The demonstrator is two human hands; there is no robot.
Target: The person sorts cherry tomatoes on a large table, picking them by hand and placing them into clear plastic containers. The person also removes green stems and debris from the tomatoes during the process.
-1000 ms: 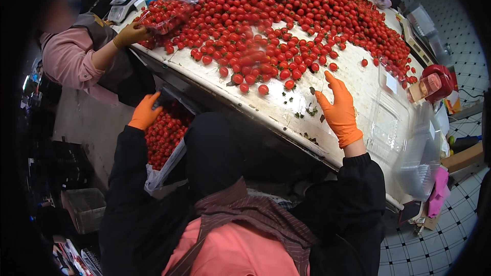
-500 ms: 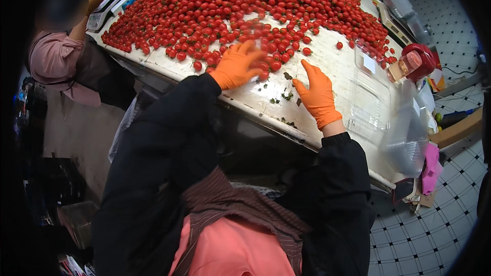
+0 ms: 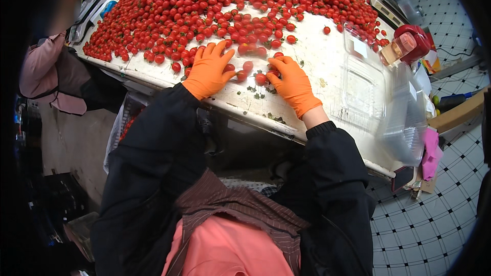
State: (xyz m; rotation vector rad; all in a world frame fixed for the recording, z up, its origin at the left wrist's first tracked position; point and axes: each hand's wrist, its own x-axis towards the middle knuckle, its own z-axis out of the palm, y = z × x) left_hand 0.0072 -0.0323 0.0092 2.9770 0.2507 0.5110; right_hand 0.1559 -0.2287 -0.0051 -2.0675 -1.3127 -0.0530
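Note:
A broad heap of red cherry tomatoes (image 3: 204,0) covers the far part of the white table (image 3: 327,92). Near the front edge, my left hand (image 3: 208,71) in an orange glove is open, fingers spread, with a tomato (image 3: 229,67) between thumb and forefinger. My right hand (image 3: 293,87), also gloved in orange, curls its fingers round a tomato at their tips. Several tomatoes between the hands are blurred by motion. One more tomato (image 3: 260,78) lies just left of my right fingertips. Small green leafy scraps (image 3: 276,118) are scattered below it.
At right lie a clear plastic clamshell box (image 3: 363,82) and a stack of clear boxes (image 3: 404,122). Beyond them stands a red tape dispenser (image 3: 417,43). A pink cloth-like piece (image 3: 432,153) hangs by the table's right corner. Another person's pink sleeve (image 3: 38,71) shows at left.
My left hand has moved left and slightly nearer. My right hand has moved left, and its fingers have curled in at a tomato. Loose tomatoes have moved into the gap between my hands.

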